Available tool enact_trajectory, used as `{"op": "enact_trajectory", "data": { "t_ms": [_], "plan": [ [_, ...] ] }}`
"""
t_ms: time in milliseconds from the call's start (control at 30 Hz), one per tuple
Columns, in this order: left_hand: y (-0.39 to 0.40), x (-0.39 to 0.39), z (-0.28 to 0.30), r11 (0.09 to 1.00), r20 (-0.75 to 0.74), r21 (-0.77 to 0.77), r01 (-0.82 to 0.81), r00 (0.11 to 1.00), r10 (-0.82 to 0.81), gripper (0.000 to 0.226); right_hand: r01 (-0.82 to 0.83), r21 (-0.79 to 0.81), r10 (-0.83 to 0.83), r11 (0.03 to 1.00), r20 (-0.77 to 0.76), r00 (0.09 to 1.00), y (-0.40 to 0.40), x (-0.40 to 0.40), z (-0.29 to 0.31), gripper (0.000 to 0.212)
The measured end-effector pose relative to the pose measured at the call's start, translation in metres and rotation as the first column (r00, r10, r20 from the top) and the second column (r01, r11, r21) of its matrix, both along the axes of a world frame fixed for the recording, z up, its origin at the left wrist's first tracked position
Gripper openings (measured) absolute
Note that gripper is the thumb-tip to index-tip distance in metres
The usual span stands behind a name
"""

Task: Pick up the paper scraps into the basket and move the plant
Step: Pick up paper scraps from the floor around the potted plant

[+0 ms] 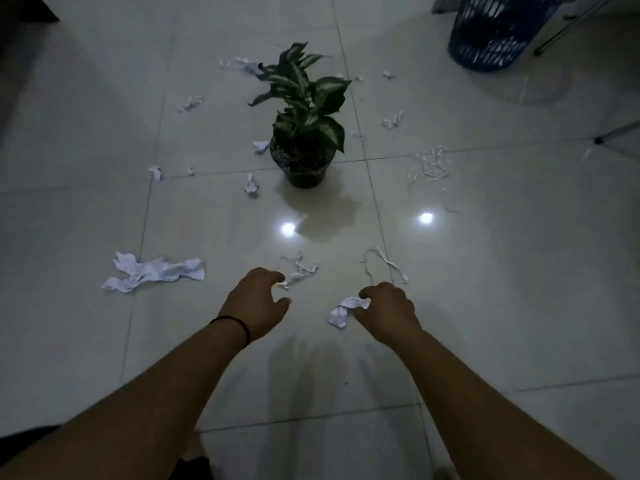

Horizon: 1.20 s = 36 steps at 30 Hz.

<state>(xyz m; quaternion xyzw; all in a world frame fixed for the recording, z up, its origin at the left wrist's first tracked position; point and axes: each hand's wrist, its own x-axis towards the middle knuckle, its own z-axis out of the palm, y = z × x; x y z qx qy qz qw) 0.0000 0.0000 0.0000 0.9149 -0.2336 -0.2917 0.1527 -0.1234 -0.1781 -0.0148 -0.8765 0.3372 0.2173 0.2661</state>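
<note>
While most of the paper still litters the tiled floor (104, 133), barely begun, by the look of it. Right hand (388, 311), lower centre of the frame, fingers curled and pinching a crumpled scrap (343, 311) against the tiles or just above them; cannot tell which. Left hand (258, 299), just left of it, fingers bent and parted, holding nothing, tips touching or almost touching a tangle of thin strips (298, 270). Left to gather: a long crumpled sheet (152, 271) at middle left, a looped strip (384, 263) just above the right hand, a heap of fine shreds (431, 166) at middle right, and many small wads (251, 185) scattered round the pot toward the upper centre. Potted plant (304, 126) upright at upper centre, ringed by scraps, seemingly not yet moved. Blue mesh basket (491, 32) at the upper right corner, well apart from both hands; some pale paper visible through its lower wall, though how much is inside cannot be told. Judged so: near the start, with a carry across to the basket needed for every handful.
</note>
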Motion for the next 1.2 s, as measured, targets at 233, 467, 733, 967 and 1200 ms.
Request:
{"op": "enact_trajectory", "data": {
  "t_ms": [233, 467, 733, 967, 1200],
  "plan": [
    [-0.013, 0.025, -0.069, 1.000, 0.034, 0.026, -0.009, 0.999, 0.009, 0.051, -0.127, -0.039, 0.128, 0.991, 0.028, 0.991, -0.014, 0.034, -0.058, 0.035],
    [-0.037, 0.032, -0.117, 0.993, 0.073, 0.118, 0.007, 0.997, -0.016, 0.071, -0.224, -0.034, 0.224, 0.974, -0.013, 0.974, -0.013, 0.038, -0.099, 0.039],
    [-0.058, 0.039, -0.155, 0.938, -0.011, 0.319, 0.134, 0.990, -0.138, 0.083, -0.300, -0.126, 0.300, 0.946, -0.015, 0.954, -0.004, 0.035, -0.111, 0.068],
    [-0.057, 0.033, -0.179, 0.937, 0.162, 0.251, 0.245, 0.943, -0.290, 0.043, -0.292, -0.209, 0.279, 0.933, -0.089, 0.956, 0.005, 0.007, -0.127, 0.087],
    [-0.063, 0.029, -0.173, 0.978, 0.180, 0.186, 0.093, 0.975, -0.127, 0.022, -0.348, -0.179, 0.353, 0.920, -0.001, 0.936, 0.007, -0.005, -0.146, 0.044]
  ]
}}
